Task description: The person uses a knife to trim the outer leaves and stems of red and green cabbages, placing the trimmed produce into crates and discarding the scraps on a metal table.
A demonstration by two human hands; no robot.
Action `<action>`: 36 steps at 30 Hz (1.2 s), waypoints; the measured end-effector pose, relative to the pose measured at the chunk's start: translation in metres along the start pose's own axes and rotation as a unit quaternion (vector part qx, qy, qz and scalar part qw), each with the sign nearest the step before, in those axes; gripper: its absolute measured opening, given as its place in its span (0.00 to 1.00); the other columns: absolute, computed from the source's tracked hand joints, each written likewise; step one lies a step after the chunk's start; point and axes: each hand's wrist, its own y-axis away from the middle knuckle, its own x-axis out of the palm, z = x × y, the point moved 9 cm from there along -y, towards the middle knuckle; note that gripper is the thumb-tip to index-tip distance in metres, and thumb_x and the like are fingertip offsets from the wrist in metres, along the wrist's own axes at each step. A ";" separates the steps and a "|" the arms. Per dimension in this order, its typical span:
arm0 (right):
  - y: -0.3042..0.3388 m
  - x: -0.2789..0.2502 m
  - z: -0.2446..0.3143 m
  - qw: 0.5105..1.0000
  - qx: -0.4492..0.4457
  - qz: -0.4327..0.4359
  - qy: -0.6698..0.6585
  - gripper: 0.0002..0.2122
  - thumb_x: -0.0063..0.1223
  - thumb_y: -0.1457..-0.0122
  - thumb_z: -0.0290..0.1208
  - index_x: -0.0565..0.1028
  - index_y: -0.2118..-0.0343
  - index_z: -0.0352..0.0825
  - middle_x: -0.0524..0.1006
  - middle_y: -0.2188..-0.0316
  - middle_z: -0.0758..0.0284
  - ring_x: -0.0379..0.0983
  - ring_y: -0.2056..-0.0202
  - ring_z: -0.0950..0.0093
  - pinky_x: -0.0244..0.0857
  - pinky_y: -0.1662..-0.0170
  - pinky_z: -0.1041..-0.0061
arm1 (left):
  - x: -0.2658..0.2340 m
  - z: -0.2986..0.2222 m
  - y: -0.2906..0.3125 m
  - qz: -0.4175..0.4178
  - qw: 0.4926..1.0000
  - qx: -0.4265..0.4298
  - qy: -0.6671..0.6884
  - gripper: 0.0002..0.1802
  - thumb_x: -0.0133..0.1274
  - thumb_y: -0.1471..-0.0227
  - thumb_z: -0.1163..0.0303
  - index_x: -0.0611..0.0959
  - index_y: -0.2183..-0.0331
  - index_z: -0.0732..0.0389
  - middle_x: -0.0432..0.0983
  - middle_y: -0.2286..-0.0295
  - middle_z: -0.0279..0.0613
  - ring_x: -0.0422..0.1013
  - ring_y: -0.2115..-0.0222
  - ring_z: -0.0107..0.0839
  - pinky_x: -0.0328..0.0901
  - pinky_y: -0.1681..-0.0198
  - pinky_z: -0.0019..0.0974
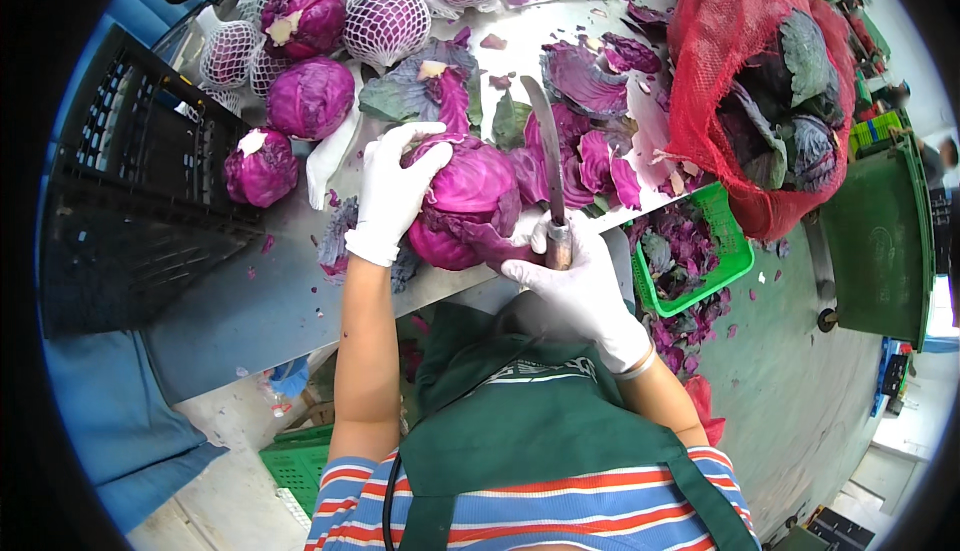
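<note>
A purple cabbage [470, 191] rests near the front edge of the metal table [230, 321], directly before me. My left hand [400, 186], in a white glove, grips its left side with the fingers over the top. In my gloved right hand [575, 276] is a knife [550, 141] with a curved blade pointing up and away, its wooden handle in the fist. The thumb of that hand lies by a loose outer leaf [497, 246] at the cabbage's lower right. Trimmed leaves [585, 81] spread behind and right of the cabbage.
Bare cabbages [310, 99] and net-sleeved ones [387, 26] sit at the back left, beside a black crate [130, 181]. A red mesh sack [720, 61] of cabbages stands right. Below it, a green basket [735, 256] holds leaf scraps. A green bin [880, 241] stands farther right.
</note>
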 end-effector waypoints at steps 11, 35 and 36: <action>-0.020 -0.144 -0.008 0.940 -0.044 -0.259 0.217 0.18 0.65 0.54 0.26 0.72 0.60 0.28 0.70 0.72 0.71 0.66 0.71 0.84 0.65 0.68 0.82 | 0.008 -0.041 0.006 0.018 0.984 0.128 -0.126 0.16 0.59 0.56 0.65 0.83 0.63 0.59 0.78 0.67 0.44 0.71 0.65 0.40 0.63 0.55 0.38; -0.096 -0.003 0.009 0.942 -0.175 0.034 0.286 0.22 0.58 0.46 0.48 0.65 0.69 0.32 0.68 0.81 0.60 0.67 0.79 0.61 0.62 0.74 0.66 | 0.005 -0.006 0.049 -0.113 0.993 0.025 0.004 0.33 0.65 0.58 0.66 0.72 0.50 0.64 0.67 0.52 0.48 0.63 0.51 0.44 0.55 0.45 0.43; -0.096 -0.003 0.008 0.940 -0.184 0.027 0.287 0.21 0.57 0.46 0.48 0.65 0.68 0.32 0.69 0.81 0.60 0.69 0.78 0.60 0.62 0.75 0.66 | 0.005 -0.009 0.048 -0.110 0.993 0.032 -0.019 0.33 0.65 0.58 0.66 0.72 0.50 0.65 0.67 0.52 0.48 0.63 0.51 0.43 0.56 0.45 0.43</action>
